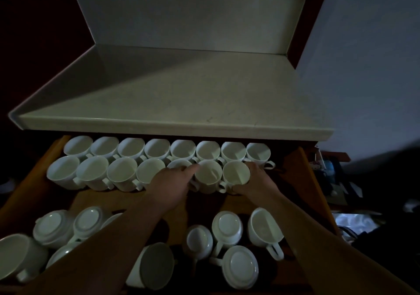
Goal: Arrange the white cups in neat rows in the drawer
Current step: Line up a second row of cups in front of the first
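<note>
white cup (236,173) gripped by right hand (258,181), left hand (173,182) seemingly grasping neighbouring cup (208,174)

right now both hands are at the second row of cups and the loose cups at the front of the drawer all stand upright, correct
Not all. The head view shows several loose cups bottom up. The rest holds: the left hand and right hand are at the second row in the drawer, the right gripping its end cup.
</note>
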`<state>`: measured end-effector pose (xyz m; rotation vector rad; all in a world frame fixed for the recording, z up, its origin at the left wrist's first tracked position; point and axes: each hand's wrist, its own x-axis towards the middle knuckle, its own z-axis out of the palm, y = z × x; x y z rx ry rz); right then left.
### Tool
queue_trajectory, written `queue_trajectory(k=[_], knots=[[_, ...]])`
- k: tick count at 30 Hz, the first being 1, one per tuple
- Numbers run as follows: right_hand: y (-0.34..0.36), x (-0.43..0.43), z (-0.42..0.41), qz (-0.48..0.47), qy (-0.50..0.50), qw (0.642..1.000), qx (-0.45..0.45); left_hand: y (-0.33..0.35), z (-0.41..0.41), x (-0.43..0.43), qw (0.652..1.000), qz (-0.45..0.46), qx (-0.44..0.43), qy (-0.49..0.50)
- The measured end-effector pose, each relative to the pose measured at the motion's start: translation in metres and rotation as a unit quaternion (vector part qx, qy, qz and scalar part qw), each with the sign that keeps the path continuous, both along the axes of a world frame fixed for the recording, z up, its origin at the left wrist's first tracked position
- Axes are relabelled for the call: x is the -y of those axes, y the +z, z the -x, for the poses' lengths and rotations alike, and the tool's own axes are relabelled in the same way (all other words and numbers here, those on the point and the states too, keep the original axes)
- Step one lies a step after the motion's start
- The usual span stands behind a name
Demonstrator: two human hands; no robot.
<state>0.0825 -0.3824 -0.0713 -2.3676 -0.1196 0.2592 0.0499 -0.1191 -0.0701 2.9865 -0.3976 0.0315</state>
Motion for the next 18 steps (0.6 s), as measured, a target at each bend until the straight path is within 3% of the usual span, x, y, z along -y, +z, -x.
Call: queue_trajectory(k=[8,11,15,18], knots=[[0.014,0.009,0.002,0.041,0.001,0.998,-0.038,-0.003,-0.002,0.005,1.0,0.003,0.003,-0.013],[0.035,0.027,0.011,0.06,0.04,0.996,-0.061,-0.007,-0.003,0.008,0.998,-0.029,0.043,-0.021],[0.065,0.042,0.028,0.204,0.128,0.962,-0.132,-0.003,0.0,0.035,0.993,0.032,0.097,-0.065],[0.074,0.044,0.046,0.232,0.156,0.942,-0.185,0.004,-0.006,0.066,0.989,0.044,0.08,-0.115]])
